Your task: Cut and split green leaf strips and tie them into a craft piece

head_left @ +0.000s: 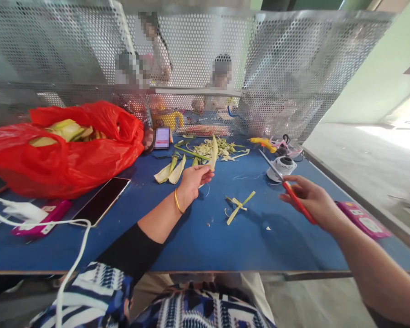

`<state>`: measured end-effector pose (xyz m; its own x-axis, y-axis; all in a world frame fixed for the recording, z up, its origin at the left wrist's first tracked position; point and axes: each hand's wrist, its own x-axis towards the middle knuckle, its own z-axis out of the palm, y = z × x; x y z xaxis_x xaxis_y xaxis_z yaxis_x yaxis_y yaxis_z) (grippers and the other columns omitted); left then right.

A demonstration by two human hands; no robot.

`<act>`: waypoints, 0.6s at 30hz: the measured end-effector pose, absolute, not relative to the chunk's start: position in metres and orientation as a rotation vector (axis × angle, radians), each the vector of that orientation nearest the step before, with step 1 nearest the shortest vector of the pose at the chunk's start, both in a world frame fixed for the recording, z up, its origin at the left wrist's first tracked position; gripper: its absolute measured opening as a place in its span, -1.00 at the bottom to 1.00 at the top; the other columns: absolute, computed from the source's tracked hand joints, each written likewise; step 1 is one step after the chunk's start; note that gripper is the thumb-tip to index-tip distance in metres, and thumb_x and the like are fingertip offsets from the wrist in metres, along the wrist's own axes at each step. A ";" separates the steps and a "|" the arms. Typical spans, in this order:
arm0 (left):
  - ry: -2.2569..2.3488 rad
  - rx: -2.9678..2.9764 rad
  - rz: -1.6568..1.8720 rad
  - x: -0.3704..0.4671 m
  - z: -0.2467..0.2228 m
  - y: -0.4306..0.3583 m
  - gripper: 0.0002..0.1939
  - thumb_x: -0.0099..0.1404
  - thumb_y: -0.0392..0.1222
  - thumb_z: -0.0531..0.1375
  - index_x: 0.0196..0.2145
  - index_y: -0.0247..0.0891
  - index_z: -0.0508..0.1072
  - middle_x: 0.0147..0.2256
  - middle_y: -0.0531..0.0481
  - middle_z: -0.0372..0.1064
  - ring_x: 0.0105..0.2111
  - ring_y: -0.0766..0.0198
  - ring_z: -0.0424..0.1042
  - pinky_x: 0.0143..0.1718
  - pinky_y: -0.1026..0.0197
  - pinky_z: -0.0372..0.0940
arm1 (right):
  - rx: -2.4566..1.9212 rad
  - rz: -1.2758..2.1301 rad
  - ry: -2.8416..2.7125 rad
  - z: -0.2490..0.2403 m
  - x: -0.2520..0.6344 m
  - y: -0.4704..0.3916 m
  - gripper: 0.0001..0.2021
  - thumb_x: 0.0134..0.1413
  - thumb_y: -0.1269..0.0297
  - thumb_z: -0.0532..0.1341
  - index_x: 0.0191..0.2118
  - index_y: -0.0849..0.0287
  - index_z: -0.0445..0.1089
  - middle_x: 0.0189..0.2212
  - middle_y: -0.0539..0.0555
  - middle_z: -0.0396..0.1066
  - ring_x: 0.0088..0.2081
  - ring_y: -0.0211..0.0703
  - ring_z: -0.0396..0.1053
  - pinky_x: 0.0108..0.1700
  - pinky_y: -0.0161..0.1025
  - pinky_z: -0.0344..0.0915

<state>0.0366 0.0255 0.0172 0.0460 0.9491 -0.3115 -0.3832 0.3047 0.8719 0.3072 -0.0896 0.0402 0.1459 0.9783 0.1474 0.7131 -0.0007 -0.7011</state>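
Left hand (191, 183) pinches a pale, tapered leaf strip (214, 152) by its lower end, tip upward, before a heap (227, 148) of fibrous shreds on the smooth blue table (198, 248). Right hand (316, 200) grips a slim metal blade's red handle (299, 203). Flat, narrow scraps (239, 207) lie crossed between the hands.

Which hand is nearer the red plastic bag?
Left. The left hand is right of the red plastic bag, apart from it, holding a pale strip; the right hand is much farther right, holding a red-handled tool.
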 end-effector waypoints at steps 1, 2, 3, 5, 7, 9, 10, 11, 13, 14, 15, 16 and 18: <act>1.064 0.681 1.163 0.040 0.020 0.028 -0.86 0.14 -0.44 0.33 -0.52 -0.34 0.48 -0.57 0.01 0.46 -0.60 0.42 0.43 -0.49 0.39 0.31 | -1.720 0.707 -1.594 0.042 0.295 -0.082 -0.39 -0.21 -0.15 0.35 -0.05 0.11 0.38 -0.53 -0.06 0.36 -0.57 -0.23 0.23 -0.51 -0.26 0.15; 1.061 0.680 1.177 0.042 0.022 0.030 -0.84 0.15 -0.46 0.31 -0.53 -0.34 0.47 -0.58 0.02 0.44 -0.60 0.43 0.42 -0.50 0.39 0.29 | -1.675 0.820 -1.592 0.044 0.282 -0.074 -0.35 -0.28 -0.19 0.37 -0.09 0.13 0.37 -0.56 -0.10 0.29 -0.58 -0.26 0.18 -0.51 -0.27 0.13; 1.055 0.678 1.194 0.045 0.024 0.032 -0.83 0.17 -0.46 0.29 -0.53 -0.34 0.47 -0.59 0.03 0.43 -0.60 0.43 0.42 -0.51 0.40 0.28 | -1.638 0.895 -1.621 0.045 0.271 -0.065 -0.33 -0.33 -0.21 0.38 -0.10 0.14 0.37 -0.57 -0.12 0.26 -0.57 -0.28 0.15 -0.50 -0.27 0.13; 1.045 0.676 1.229 0.047 0.026 0.035 -0.82 0.19 -0.47 0.27 -0.53 -0.33 0.46 -0.59 0.06 0.42 -0.60 0.44 0.41 -0.52 0.40 0.27 | -1.578 0.919 -1.719 0.045 0.253 -0.047 -0.34 -0.33 -0.20 0.39 -0.12 0.14 0.38 -0.57 -0.15 0.20 -0.52 -0.27 0.16 -0.43 -0.25 0.16; 1.045 0.666 1.261 0.045 0.025 0.038 -0.83 0.19 -0.46 0.27 -0.53 -0.33 0.45 -0.58 0.07 0.41 -0.59 0.44 0.40 -0.51 0.39 0.27 | -1.580 0.828 -1.796 0.041 0.244 -0.032 -0.36 -0.30 -0.20 0.37 -0.11 0.13 0.38 -0.59 -0.18 0.16 -0.52 -0.27 0.14 -0.41 -0.24 0.15; 1.044 0.636 1.282 0.042 0.022 0.040 -0.84 0.18 -0.44 0.29 -0.52 -0.33 0.45 -0.58 0.07 0.41 -0.58 0.43 0.40 -0.51 0.38 0.27 | -1.605 0.762 -1.845 0.037 0.242 -0.024 -0.36 -0.26 -0.20 0.35 -0.09 0.13 0.38 -0.59 -0.19 0.16 -0.52 -0.26 0.14 -0.40 -0.24 0.15; 1.043 0.614 1.286 0.040 0.020 0.041 -0.84 0.18 -0.44 0.29 -0.52 -0.33 0.45 -0.58 0.07 0.40 -0.58 0.43 0.40 -0.51 0.38 0.27 | -1.618 0.752 -1.865 0.035 0.243 -0.023 -0.36 -0.24 -0.21 0.34 -0.08 0.13 0.38 -0.59 -0.18 0.18 -0.51 -0.25 0.15 -0.40 -0.24 0.15; 1.041 0.592 1.285 0.039 0.018 0.042 -0.84 0.19 -0.44 0.28 -0.52 -0.33 0.45 -0.58 0.07 0.40 -0.58 0.43 0.40 -0.51 0.38 0.27 | -1.629 0.750 -1.885 0.033 0.244 -0.022 -0.36 -0.23 -0.21 0.33 -0.07 0.13 0.39 -0.58 -0.17 0.20 -0.50 -0.24 0.16 -0.39 -0.24 0.17; 1.041 0.555 1.272 0.038 0.015 0.042 -0.84 0.20 -0.44 0.27 -0.51 -0.32 0.45 -0.58 0.07 0.40 -0.58 0.43 0.39 -0.50 0.39 0.27 | -1.664 0.732 -1.921 0.031 0.245 -0.024 -0.38 -0.19 -0.20 0.32 -0.06 0.13 0.41 -0.55 -0.13 0.26 -0.49 -0.23 0.19 -0.38 -0.24 0.19; 1.039 0.544 1.264 0.039 0.014 0.042 -0.84 0.20 -0.44 0.27 -0.51 -0.32 0.45 -0.58 0.07 0.41 -0.58 0.44 0.39 -0.50 0.39 0.28 | -1.686 0.710 -1.937 0.030 0.245 -0.026 -0.40 -0.17 -0.19 0.31 -0.06 0.12 0.42 -0.54 -0.12 0.29 -0.48 -0.22 0.21 -0.38 -0.24 0.20; 1.035 0.540 1.256 0.040 0.013 0.040 -0.84 0.21 -0.44 0.27 -0.50 -0.32 0.46 -0.56 0.06 0.42 -0.57 0.44 0.40 -0.49 0.39 0.29 | -1.708 0.686 -1.952 0.030 0.246 -0.027 -0.42 -0.14 -0.18 0.30 -0.05 0.11 0.42 -0.53 -0.10 0.31 -0.48 -0.21 0.22 -0.38 -0.24 0.21; 1.031 0.540 1.248 0.042 0.012 0.039 -0.85 0.21 -0.44 0.27 -0.49 -0.32 0.47 -0.55 0.06 0.43 -0.56 0.43 0.41 -0.48 0.39 0.30 | -1.727 0.663 -1.966 0.029 0.245 -0.028 -0.43 -0.13 -0.17 0.30 -0.05 0.11 0.43 -0.52 -0.09 0.34 -0.47 -0.21 0.24 -0.37 -0.24 0.22; 1.025 0.547 1.237 0.045 0.012 0.035 -0.84 0.22 -0.43 0.27 -0.50 -0.32 0.48 -0.54 0.05 0.44 -0.55 0.43 0.42 -0.47 0.38 0.31 | -1.743 0.636 -1.987 0.028 0.245 -0.029 -0.44 -0.11 -0.15 0.29 -0.03 0.11 0.44 -0.50 -0.07 0.37 -0.46 -0.19 0.27 -0.36 -0.24 0.24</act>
<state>0.0451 0.0350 0.0117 -0.0091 0.9424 -0.3344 -0.5040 0.2845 0.8155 0.2447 -0.0294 0.0280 -0.1255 0.9920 0.0134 0.8000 0.1092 -0.5899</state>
